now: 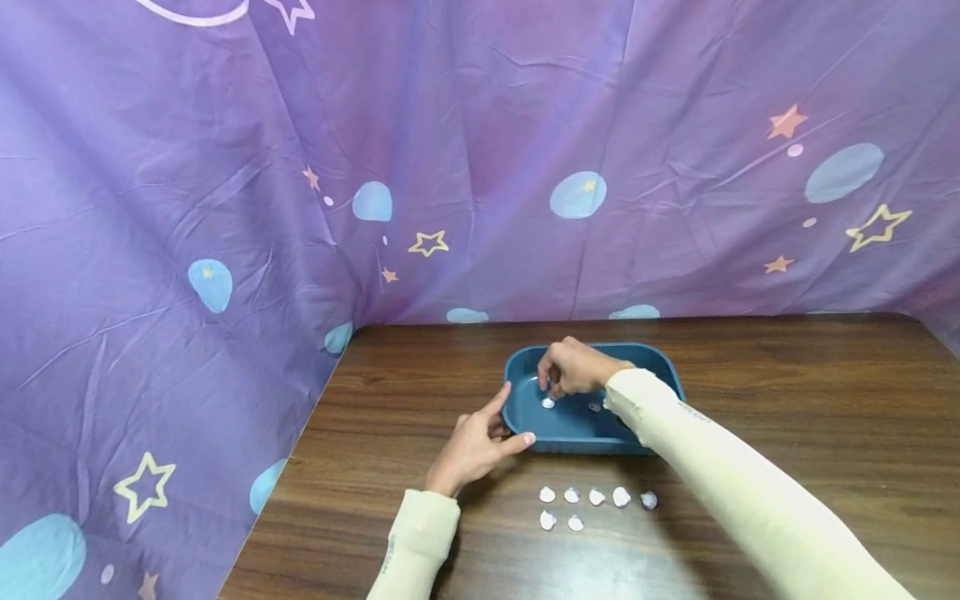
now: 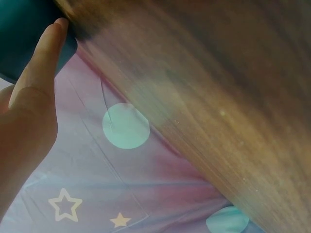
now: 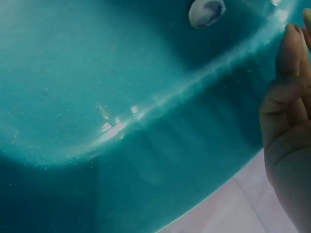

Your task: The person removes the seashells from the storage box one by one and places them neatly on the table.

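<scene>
A blue plastic basin [image 1: 577, 442] stands on the table. At its near left corner, my left hand [image 1: 468, 450] rests with the thumb on the front rim and a forefinger stretched along the left side. The left wrist view shows a straight finger [image 2: 41, 63] against the basin's outer wall. My right hand [image 1: 577, 368] reaches down into the basin, thumb and forefinger bent together at a small white seashell [image 1: 548, 403]. Another shell [image 3: 206, 12], with a purplish inside, lies on the basin floor; the right wrist view shows the other fingers [image 3: 289, 56] beside the basin wall.
In front of the basin, several white shells [image 1: 597, 497] lie on the brown wooden table [image 1: 787, 433] in two rows, the farther row longer. A purple curtain [image 1: 487, 150] with stars hangs behind the table and along its left side.
</scene>
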Available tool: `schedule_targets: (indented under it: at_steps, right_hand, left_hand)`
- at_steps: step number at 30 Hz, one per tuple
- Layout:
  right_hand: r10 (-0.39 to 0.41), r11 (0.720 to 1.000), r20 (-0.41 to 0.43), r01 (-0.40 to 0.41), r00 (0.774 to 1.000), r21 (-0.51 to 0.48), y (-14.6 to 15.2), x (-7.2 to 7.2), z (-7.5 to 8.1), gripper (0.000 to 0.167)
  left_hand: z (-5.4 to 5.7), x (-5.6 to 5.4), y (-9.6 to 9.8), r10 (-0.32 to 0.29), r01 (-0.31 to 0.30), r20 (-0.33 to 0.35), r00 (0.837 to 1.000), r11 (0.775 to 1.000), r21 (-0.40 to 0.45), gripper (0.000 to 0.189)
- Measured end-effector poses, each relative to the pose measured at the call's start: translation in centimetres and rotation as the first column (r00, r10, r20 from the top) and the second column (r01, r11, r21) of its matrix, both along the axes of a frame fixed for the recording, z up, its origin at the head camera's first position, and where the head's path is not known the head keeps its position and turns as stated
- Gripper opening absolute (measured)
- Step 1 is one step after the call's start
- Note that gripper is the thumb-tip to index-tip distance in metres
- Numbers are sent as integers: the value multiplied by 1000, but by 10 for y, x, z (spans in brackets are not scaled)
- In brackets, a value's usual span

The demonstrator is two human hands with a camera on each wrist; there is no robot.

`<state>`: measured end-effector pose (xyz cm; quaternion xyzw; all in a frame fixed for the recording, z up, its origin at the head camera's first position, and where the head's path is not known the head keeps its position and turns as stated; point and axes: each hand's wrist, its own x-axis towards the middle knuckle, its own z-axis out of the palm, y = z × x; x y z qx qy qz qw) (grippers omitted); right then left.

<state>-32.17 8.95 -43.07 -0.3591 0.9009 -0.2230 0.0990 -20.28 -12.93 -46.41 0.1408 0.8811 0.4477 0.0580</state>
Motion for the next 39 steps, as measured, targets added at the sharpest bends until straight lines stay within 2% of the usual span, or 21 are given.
schedule_targets:
  at_steps: [6,13,19,30,39]
  right_hand:
    - [40,997,-31,-38,999,70,-5,3,-5,16]
    - [61,997,-26,-59,998,55,-6,2,-11,19]
    - [87,995,-79,-82,993,61,-7,0,-16,20]
    - [182,980,-210,-159,961,124,-11,3,-13,18]
    - [195,979,-208,-176,958,107,-9,1,-17,17]
  left_hand:
    - [0,1,0,0,0,12,1000,1000,3,90]
    - [2,1,0,4,-4,4,1000,1000,-5,90]
    - [3,1,0,3,-3,1,1000,1000,0,90]
    - [2,-1,0,3,-3,-11,1000,1000,2,90]
    - [2,0,1,12,-12,4,1000,1000,5,90]
